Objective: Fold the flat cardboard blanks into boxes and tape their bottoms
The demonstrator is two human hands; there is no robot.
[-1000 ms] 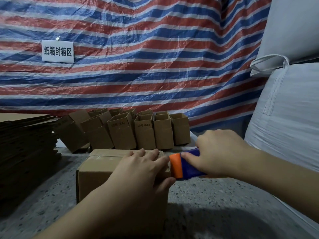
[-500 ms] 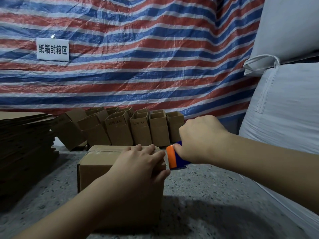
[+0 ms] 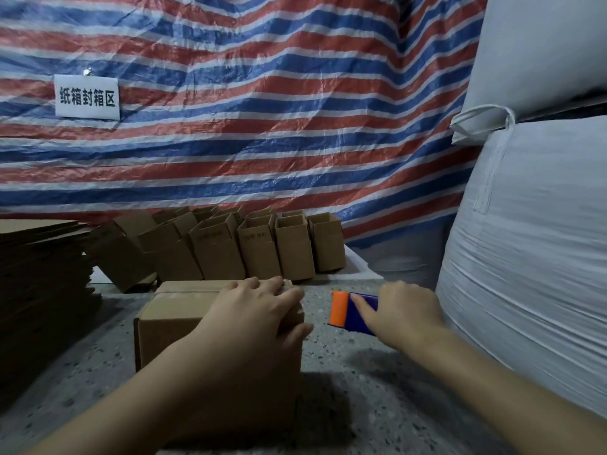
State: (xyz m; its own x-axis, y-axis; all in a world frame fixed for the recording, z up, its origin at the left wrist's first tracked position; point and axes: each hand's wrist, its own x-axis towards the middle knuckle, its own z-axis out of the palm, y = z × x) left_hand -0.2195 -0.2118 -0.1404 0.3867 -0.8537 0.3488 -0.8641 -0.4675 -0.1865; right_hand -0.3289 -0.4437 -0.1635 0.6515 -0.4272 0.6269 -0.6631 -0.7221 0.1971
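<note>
Dispenser [image 3: 353, 311] now off box [image 3: 174, 310] — apart.

**Backdrop and surroundings of the work floor**

A red, white and blue striped tarpaulin [image 3: 249, 126] hangs across the whole background, creased and wrinkled. A white sign [image 3: 87, 97] with dark Chinese characters is pinned to it at the upper left. On the right, two large white woven bulk sacks are stacked: the lower sack [image 3: 532, 257] bulges out onto the floor, and the upper sack [image 3: 542, 47] rests on it, with a white lifting strap [image 3: 483, 121] looped between them. Underfoot lies a grey speckled terrazzo floor [image 3: 377, 389].
</note>
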